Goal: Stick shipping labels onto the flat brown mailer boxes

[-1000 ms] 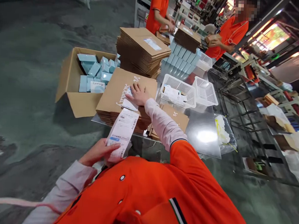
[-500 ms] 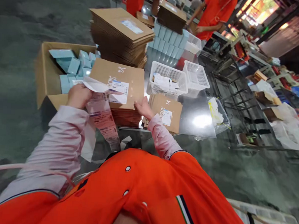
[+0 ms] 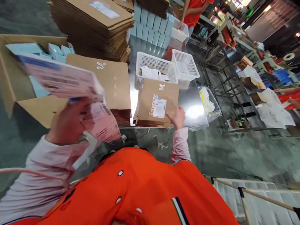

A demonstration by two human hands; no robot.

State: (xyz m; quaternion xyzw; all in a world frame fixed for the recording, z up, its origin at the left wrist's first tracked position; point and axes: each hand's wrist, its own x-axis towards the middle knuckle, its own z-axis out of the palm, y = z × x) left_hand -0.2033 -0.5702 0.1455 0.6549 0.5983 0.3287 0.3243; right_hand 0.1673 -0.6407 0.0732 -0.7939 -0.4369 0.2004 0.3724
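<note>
My left hand (image 3: 68, 122), blurred by motion, is closed on a strip of printed labels (image 3: 103, 123). The strip rises over the hand, and a white backing tail hangs below. My right hand (image 3: 177, 117) grips the right edge of a flat cardboard box (image 3: 147, 87) with a white label and white lettering. This box lies on top of the right-hand stack. Left of it is another stack of flat boxes (image 3: 116, 79), whose visible top shows a white squiggle and no label. The label strip hides part of that top.
An open carton (image 3: 5, 66) of light-blue boxes stands at left. Behind are a tall cardboard stack (image 3: 94, 27), stacked light-blue boxes (image 3: 151, 26) and white baskets (image 3: 155, 63) on the metal table (image 3: 197, 108). A plastic bag (image 3: 210, 102) hangs at its right edge. Co-workers stand farther off.
My right hand has moved right, and a labelled flat box now lies squarely on the right stack. The left stack's top shows no label. My left hand has swung the label strip up and leftward.
</note>
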